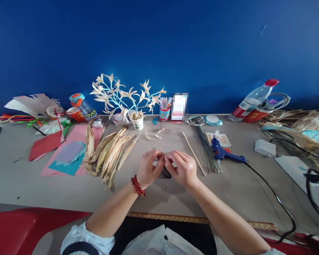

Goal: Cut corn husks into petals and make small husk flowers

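My left hand (149, 166) and my right hand (182, 167) meet over the middle of the grey table (228, 191), fingers pinched together around something small between them. A dark rounded object (166, 173) shows just below the fingertips; I cannot make out what it is. A red bead bracelet (137, 185) circles my left wrist. A pile of dried corn husks (108, 152) lies just left of my hands. A thin wooden stick (193, 153) and a bundle of dark wires (207, 152) lie to the right.
A blue glue gun (224, 153) with a black cord lies right of the wires. Coloured paper sheets (66, 156) sit at the left. At the back stand a husk-flower branch (122, 94), paper cups, a plastic bottle (252, 99) and more husks (303, 124).
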Demonstrator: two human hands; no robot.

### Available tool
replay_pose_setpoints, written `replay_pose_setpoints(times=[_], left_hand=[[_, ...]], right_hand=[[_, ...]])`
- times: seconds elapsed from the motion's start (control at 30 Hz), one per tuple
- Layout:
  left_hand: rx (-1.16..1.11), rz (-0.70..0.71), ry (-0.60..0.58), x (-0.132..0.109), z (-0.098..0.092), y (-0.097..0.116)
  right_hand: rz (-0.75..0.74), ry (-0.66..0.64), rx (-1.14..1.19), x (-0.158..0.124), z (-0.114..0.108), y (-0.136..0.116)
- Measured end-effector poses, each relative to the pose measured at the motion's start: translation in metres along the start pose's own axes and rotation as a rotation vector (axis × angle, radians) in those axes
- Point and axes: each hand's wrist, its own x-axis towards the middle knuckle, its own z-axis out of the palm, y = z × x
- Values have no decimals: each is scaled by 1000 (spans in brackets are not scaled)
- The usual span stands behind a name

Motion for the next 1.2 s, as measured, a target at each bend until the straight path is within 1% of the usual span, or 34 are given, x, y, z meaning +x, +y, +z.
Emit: replay_pose_setpoints(times=[0.07,0.1,0.2,0.23,0.3,0.37,0.43,0.53,0.6,0.67,0.73,0.8,0.83,0.9,1.03,1.2], left_hand=[[27,-22,17,0,1,-3],[30,-45,27,-1,1,-5],[23,-121,54,-1,-1,-10],[25,-134,62,-1,-2,-10],[44,-123,69,0,-3,-9],[68,-76,58,0,-3,-5],[76,-35,44,0,-2,0],[64,-25,20,0,-1,2],[45,-56,1,0,0,-1],[-6,-124,-10,1,0,-6],[-82,-200,7,2,-2,-11],[-159,-231,22,2,-3,-13],[-182,-217,22,2,-4,-12],[-185,-149,-1,2,-4,-8],[-81,-24,-24,1,-3,1],[64,116,-11,2,-4,1]], right_hand=[[-11,7,-2,0,0,1],[-1,30,-1,0,-2,2],[72,154,38,1,-8,8],[93,172,64,1,-9,9],[108,134,120,1,-9,10],[94,46,149,2,-5,7],[77,-11,153,2,0,4],[56,-15,131,2,4,2],[23,19,112,2,2,3],[1,100,102,3,-3,6],[23,212,96,4,-8,10],[51,275,89,4,-11,12],[53,271,89,4,-11,12],[43,219,103,3,-9,11],[30,123,149,0,-1,5],[48,25,178,0,2,4]])
